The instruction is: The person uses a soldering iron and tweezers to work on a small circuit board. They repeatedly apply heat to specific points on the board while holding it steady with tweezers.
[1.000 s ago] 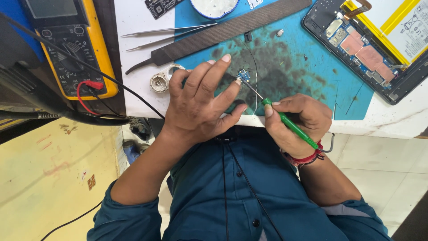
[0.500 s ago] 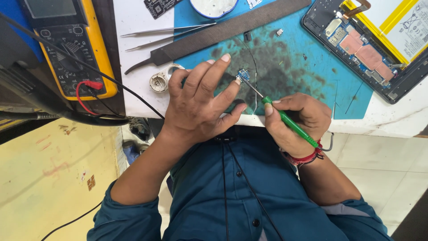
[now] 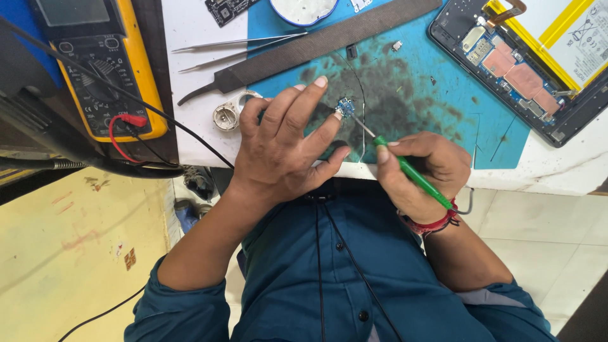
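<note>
Worktop (image 3: 190, 142) white, fills upper frame, w/ blue mat (image 3: 443, 107) laid on it, mat stained dark round the middle. Opened tablet (image 3: 525, 63) sits at mat's top-right corner, back off, yellow battery and copper-coloured shields showing. Yellow multimeter (image 3: 101, 69) at far left, red and black leads plugged in, black cable running across toward the worktop edge. Long dark strip (image 3: 329, 41) lies diagonally across mat's top, with tweezers (image 3: 240, 47) just beside its left end, 2 pairs, tips pointing left. Round white dish (image 3: 303, 9) at top edge, partly cut off. Left hand (image 3: 285, 139) lies flat on the mat, fingers spread, index tip pressing down by a tiny blue circuit board (image 3: 345, 106); not clamped on anything, just bracing. Right hand (image 3: 421, 168) closed round a green-handled screwdriver (image 3: 411, 174), thumb and index pinching the handle near the metal shaft, tip touching the small board. Board sits on the stained patch of mat, between the 2 hands, near worktop's front edge. Hands close together but not touching. Small round metal part (image 3: 225, 117) on the white worktop just left of left hand. Red thread band (image 3: 434, 223) on right wrist.
</note>
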